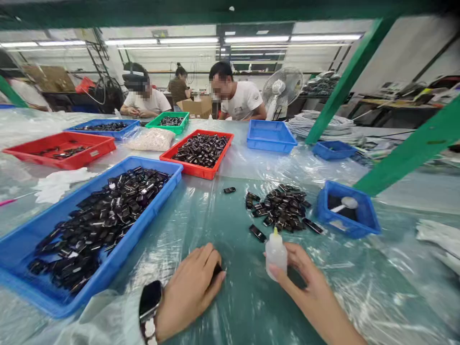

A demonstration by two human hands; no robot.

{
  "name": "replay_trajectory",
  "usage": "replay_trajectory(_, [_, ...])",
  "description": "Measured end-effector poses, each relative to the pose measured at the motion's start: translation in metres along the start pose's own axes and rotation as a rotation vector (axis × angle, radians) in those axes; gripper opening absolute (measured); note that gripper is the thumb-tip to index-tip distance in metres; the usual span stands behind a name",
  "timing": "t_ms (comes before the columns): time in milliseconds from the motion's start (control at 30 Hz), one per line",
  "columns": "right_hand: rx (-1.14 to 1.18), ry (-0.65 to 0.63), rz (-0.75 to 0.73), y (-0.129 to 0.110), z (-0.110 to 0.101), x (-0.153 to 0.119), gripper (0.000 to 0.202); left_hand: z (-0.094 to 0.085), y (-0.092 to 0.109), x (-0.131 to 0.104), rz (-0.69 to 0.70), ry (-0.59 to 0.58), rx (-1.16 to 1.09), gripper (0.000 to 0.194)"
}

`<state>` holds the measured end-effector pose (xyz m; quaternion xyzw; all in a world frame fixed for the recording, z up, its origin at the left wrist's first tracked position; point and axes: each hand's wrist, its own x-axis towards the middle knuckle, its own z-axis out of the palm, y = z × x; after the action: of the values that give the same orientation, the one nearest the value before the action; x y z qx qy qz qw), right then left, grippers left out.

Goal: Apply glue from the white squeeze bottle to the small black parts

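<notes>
My left hand (196, 287), with a watch on its wrist, rests on the plastic-covered table, its fingers closed round a small black piece (217, 269) that is mostly hidden. In my right hand (305, 280) a white squeeze bottle (276, 255) with a yellow tip stands upright, held between thumb and fingers. Just beyond the bottle lies a loose pile of black pieces (283, 206). One black piece (258, 233) is beside the bottle's tip, and another (229, 190) lies apart to the left of the pile.
A long blue tray (151, 211) of black pieces fills the left. Behind are a red tray (215, 170) and a blue tray (271, 136). At right stand a blue bin (345, 227) with a spoon and green posts (406, 153). People sit across the table.
</notes>
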<state>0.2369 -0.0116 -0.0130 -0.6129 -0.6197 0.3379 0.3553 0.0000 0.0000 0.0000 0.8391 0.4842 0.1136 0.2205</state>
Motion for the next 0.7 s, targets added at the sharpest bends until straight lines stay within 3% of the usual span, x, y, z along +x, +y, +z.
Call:
replay_trajectory(233, [-0.028, 0.026, -0.080, 0.004, -0.001, -0.001, 0.026, -0.003, 0.000, 0.004, -0.079, 0.048, -0.106, 0.015])
replay_trajectory(400, [-0.019, -0.046, -0.108, 0.003, -0.004, -0.008, 0.023, -0.004, -0.004, 0.004, -0.101, 0.066, -0.175, 0.023])
replay_trajectory(533, [0.012, -0.080, -0.173, -0.005, -0.003, -0.018, 0.023, -0.010, -0.002, 0.001, -0.075, 0.027, -0.236, 0.016])
replay_trajectory(700, [0.099, -0.016, -0.074, -0.015, 0.001, -0.030, 0.027, -0.018, -0.008, 0.001, 0.008, -0.027, -0.352, 0.014])
